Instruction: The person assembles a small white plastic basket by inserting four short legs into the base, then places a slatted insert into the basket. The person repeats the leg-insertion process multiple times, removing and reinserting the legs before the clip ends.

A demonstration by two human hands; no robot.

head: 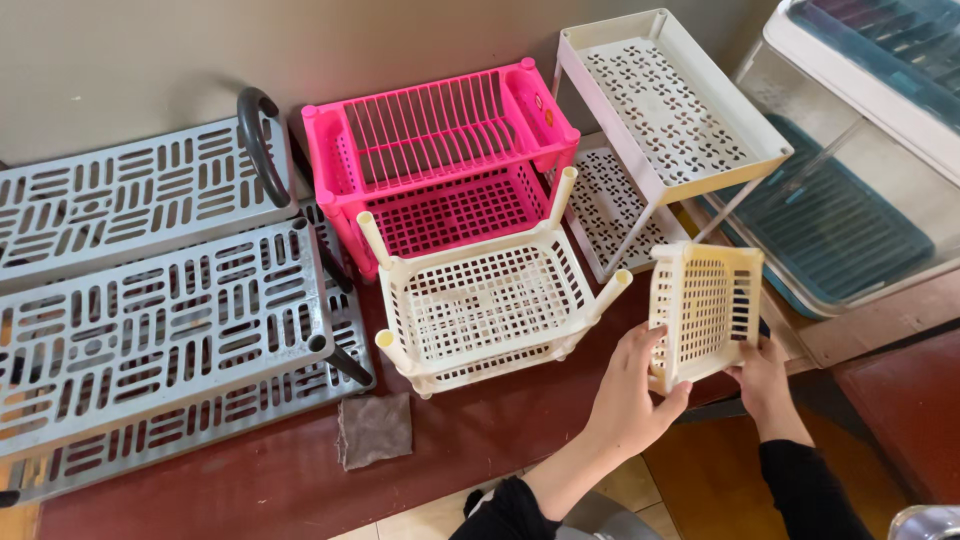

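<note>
one cream slotted basket tray

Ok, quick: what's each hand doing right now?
Left hand: closed on the cream basket tray, gripping its left edge.
Right hand: holding the same tray's lower right corner.

Grey rack cut off at left edge, clear-lidded container cropped right — forearms leave the bottom

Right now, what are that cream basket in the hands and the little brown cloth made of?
Cream basket: looks like moulded plastic, smooth and matte, with an even lattice of slots. Brown cloth: seems a soft woven or felted fabric, dull, with limp uneven edges.
</note>
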